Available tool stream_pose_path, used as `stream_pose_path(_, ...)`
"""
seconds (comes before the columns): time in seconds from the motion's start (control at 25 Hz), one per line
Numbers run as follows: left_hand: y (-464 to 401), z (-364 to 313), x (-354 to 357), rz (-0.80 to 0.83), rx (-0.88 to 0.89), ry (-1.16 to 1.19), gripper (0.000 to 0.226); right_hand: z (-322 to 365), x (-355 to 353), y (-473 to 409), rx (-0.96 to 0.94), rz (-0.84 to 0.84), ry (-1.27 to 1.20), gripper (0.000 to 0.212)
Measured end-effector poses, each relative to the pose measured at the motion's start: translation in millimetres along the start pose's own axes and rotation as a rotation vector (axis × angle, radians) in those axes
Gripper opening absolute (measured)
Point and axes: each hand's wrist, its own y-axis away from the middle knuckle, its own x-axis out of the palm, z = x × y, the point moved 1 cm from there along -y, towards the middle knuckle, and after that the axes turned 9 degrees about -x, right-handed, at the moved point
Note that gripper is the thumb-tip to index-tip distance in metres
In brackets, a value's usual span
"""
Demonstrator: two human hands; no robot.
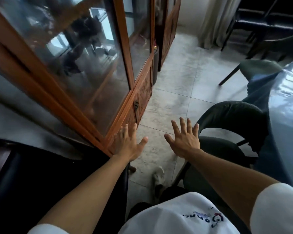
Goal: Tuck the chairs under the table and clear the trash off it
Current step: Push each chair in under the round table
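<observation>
Chair-tucking looks to be the step in hand: both hands hover empty over the tiled floor, fingers spread apart. The dark green curved-back chair [230, 115] stands just right of the right hand [184, 141], beside the glossy grey round table [287, 102]. Next, grip its backrest and push right. The left hand [128, 146] is near the glass-fronted wooden cabinet [85, 68].

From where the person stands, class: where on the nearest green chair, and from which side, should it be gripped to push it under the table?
Grip the curved top rim of the nearest green chair's backrest, coming from the floor side, away from the table. The back faces outward, and the rim is the closest graspable edge to the open right hand. The left hand could probably join it.
</observation>
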Motion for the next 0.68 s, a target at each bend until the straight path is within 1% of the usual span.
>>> stream_pose_path(0.2,-91,-43,-9,0.082,0.084,-0.119,0.092,-39,4,-66,0.12,0.014,-0.079,0.082)
stream_pose_path(0.28,-131,-70,-16,0.11,0.12,-0.17,0.092,-62,2,-99,0.165,0.02,-0.125,0.082)
stream_pose_path(0.48,-223,-162,-42,0.182,0.227,-0.262,0.09,-135,-26,-168,0.326,0.011,-0.252,0.082)
stream_pose_path(0.68,-294,-256,-46,0.202,0.375,-0.356,0.09,-208,-53,-194,0.498,-0.019,-0.319,0.081)
